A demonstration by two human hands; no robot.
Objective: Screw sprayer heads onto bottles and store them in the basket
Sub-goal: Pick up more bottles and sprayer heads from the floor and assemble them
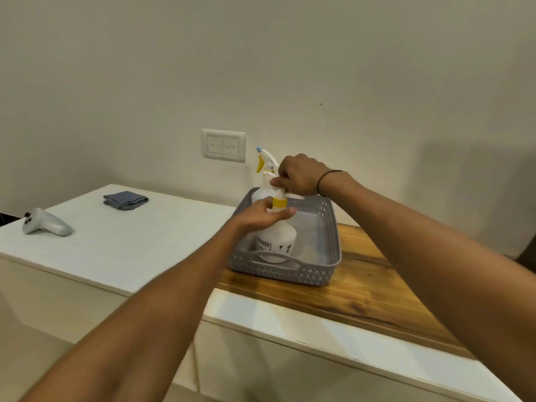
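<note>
A grey perforated basket [324, 274] stands on the wooden counter. Inside it, near the front left, a white spray bottle [277, 242] with a yellow collar stands upright. My left hand [258, 217] holds the bottle at its shoulder, fingers wrapped round below the collar. My right hand [298, 175] grips the sprayer head on top of this bottle and hides most of it. A second white bottle [262, 192] stands behind it at the basket's back left, and its sprayer head [265, 158], with a yellow trigger and a blue nozzle tip, is mounted on it.
A white countertop [121, 245] lies to the left with a folded grey cloth [125, 200] and a white handheld controller [46, 223]. The wooden counter [377, 291] extends right of the basket. A wall switch plate [223, 145] sits behind.
</note>
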